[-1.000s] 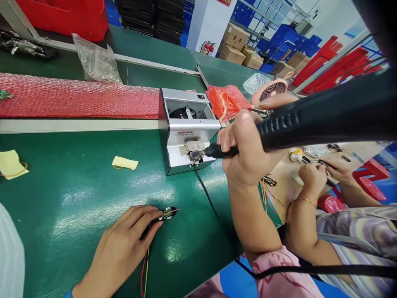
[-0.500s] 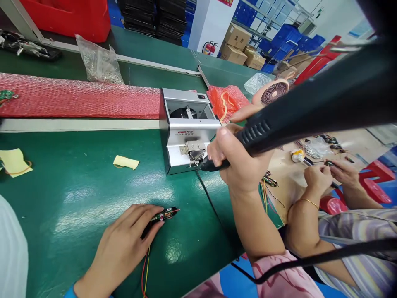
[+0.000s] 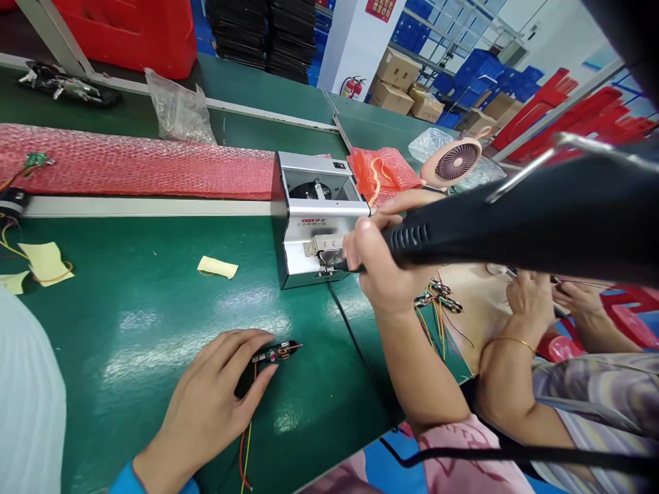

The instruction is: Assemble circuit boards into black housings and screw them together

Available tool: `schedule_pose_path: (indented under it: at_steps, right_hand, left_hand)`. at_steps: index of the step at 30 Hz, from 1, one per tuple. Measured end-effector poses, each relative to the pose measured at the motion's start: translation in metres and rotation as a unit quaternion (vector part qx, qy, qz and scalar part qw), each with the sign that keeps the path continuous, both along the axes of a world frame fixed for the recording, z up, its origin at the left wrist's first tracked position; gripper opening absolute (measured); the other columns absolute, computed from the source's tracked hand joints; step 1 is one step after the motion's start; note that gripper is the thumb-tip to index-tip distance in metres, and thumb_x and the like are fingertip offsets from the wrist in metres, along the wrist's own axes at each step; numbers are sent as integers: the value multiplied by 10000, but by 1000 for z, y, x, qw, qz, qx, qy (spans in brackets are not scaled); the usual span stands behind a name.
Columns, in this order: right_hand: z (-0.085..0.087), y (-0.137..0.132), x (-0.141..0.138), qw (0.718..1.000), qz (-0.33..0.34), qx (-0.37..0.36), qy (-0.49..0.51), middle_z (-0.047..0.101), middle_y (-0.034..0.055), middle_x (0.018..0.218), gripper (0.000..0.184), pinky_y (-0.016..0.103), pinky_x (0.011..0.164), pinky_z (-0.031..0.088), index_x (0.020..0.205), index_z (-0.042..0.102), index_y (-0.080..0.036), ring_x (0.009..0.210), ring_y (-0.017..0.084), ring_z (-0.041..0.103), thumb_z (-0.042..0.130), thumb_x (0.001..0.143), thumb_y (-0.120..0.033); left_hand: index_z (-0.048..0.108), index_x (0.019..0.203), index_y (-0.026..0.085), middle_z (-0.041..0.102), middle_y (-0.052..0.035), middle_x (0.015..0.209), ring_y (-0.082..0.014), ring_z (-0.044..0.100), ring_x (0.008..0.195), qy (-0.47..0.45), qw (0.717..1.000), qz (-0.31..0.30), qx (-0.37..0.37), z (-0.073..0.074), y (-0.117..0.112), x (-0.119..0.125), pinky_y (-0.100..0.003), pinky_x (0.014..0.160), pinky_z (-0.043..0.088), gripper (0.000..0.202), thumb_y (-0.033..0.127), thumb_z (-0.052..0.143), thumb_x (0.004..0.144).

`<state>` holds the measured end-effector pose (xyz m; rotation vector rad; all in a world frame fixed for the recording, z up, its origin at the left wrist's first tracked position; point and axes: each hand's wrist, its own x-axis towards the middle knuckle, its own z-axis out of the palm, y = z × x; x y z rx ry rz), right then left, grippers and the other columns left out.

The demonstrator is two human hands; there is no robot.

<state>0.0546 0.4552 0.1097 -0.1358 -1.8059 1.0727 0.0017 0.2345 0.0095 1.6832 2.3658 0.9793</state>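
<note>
The right hand (image 3: 394,264) wraps its fingers around the black screwdriver (image 3: 489,237), at the silver machine (image 3: 322,213). On the worktop (image 3: 149,295), the circuit board (image 3: 278,353) lies at two o'clock of the left hand (image 3: 219,394), whose fingers stand parted; I cannot tell whether they touch it.

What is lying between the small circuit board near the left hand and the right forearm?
A black cable slants over the green tabletop between the small circuit board and the right forearm, seen in the head view.
</note>
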Motion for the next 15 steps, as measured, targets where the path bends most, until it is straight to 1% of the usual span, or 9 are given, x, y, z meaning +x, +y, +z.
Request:
schedule_pose_path:
  at_steps: [2,5,8,10,11,13,15]
  right_hand:
    - [6,-3,-2,997,15,-47,58,362,-89,497,144,284,360,361,883,462,-276,344,104,381,590,829,-240]
    - [18,-12,7,989,61,-121,64,353,-107,469,178,245,347,345,875,482,-256,323,78,379,607,803,-151]
    - [26,-28,26,973,104,-191,76,381,-108,481,208,214,345,340,862,482,-242,323,58,377,603,782,-93]
    - [30,-40,40,964,132,-219,67,411,-104,497,220,208,356,361,864,480,-242,326,47,374,604,780,-82]
    - [31,-45,46,961,145,-227,55,428,-101,506,223,211,370,378,868,480,-243,335,46,384,606,784,-80]
    - [32,-54,56,956,169,-239,26,450,-92,522,211,221,405,405,875,477,-242,364,48,415,602,803,-88]
    - [32,-60,63,949,198,-247,3,451,-86,529,182,226,433,419,890,474,-234,393,49,433,576,830,-96]
  left_hand:
    - [510,1170,233,577,-44,1100,-231,520,1015,2,1000,8,23,2,0,0,-377,881,406,283,306,533,897]
    - [538,1117,238,584,-33,1072,-217,529,993,-22,997,31,60,8,0,1,-369,872,406,230,267,547,890]
    - [562,1064,263,592,-4,1048,-182,550,972,-120,990,44,63,19,5,6,-314,829,444,175,274,555,890]
    - [569,1047,272,595,8,1045,-164,561,965,-191,980,39,49,28,10,11,-288,808,464,163,285,565,885]
    - [569,1054,272,594,6,1053,-163,561,972,-208,976,30,46,31,12,13,-289,813,467,177,290,578,879]
    - [566,1088,264,586,-7,1084,-176,551,999,-193,980,3,53,37,18,18,-315,843,456,236,294,615,859]
    - [572,1105,253,586,-20,1104,-187,544,1006,-130,989,-22,72,41,21,22,-343,858,430,267,272,640,847]
